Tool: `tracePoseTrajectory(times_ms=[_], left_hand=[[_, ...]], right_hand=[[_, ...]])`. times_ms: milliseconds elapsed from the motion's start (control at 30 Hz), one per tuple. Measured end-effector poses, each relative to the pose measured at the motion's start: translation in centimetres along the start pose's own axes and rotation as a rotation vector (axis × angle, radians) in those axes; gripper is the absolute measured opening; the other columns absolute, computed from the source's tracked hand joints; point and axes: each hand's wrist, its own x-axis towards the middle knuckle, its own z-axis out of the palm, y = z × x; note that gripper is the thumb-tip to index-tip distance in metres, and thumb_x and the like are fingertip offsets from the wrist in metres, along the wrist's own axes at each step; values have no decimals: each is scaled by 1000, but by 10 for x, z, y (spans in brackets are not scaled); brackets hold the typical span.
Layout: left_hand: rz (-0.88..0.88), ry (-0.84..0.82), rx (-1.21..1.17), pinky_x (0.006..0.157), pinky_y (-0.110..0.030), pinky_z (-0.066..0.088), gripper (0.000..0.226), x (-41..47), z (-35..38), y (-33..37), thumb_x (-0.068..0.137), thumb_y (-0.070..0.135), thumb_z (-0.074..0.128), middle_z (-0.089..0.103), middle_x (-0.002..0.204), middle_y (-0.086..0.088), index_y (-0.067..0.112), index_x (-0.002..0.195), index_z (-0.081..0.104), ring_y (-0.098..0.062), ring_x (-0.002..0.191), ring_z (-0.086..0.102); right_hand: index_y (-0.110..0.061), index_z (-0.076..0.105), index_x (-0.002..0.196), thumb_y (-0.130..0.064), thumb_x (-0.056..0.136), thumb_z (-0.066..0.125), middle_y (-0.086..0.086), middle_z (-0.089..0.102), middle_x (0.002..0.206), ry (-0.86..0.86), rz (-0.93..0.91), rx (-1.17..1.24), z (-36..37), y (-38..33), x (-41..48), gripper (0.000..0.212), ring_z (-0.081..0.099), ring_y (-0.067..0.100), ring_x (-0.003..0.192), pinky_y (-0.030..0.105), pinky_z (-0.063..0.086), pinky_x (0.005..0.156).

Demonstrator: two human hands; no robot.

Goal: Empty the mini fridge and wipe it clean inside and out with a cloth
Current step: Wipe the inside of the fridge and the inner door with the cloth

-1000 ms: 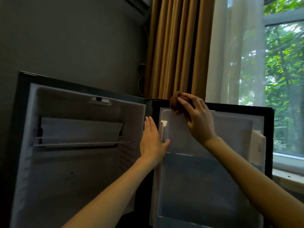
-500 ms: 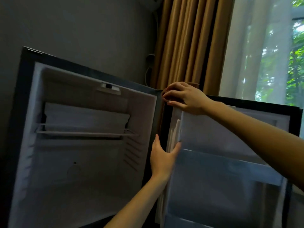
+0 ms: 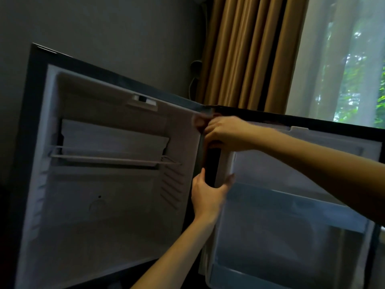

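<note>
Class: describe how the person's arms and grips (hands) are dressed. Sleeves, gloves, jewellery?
The left forearm and right forearm are bare, no sleeve in view. The left grip and right grip wear no gloves; no watch, bracelet or ring shows in this blurred picture.

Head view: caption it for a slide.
Left hand grips the open door; right hand holds a cloth at the top hinge corner of the empty fridge.

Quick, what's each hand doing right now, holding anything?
Left hand: grips the hinge-side edge of the fridge door.
Right hand: holds a brown cloth at the door's top corner.
</note>
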Motion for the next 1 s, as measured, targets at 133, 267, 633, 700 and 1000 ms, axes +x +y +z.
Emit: tracePoseTrajectory(times_ms=[133,267,633,700,1000], left_hand=[[-18,8,-58,83,-34,55,75,1,-6,-3,59,61,81,70,108,2,15,115,66,-16,100,66],[-55,-98,-209,99,-35,48,82,-2,-26,-18,63,47,85,64,122,8,24,134,51,-10,113,59],[71,-251,-80,79,-7,47,40,4,-42,-43,84,7,69,63,99,25,35,110,58,8,95,62],[109,-234,-124,86,-9,47,61,4,-43,-40,86,4,65,59,117,18,30,136,45,2,109,58],[390,-82,-44,115,-31,32,69,27,-8,-5,94,28,60,27,155,6,24,152,23,-6,141,29]], right_hand=[[-39,62,121,-30,94,57,-20,48,140,-304,-2,170,18,-43,16,29,58,12,107,27,47,80],[-26,42,140,-34,93,57,1,34,148,-168,71,62,30,-48,14,49,43,21,127,34,50,86],[-17,70,106,-33,80,72,3,71,103,277,91,1,69,-30,-15,30,67,22,98,36,47,99],[-18,69,110,-32,79,73,3,70,110,296,73,51,75,-25,-22,34,65,21,106,35,40,104],[-21,23,149,-53,87,50,13,20,154,668,657,219,138,-55,-53,75,20,31,144,53,19,116]])
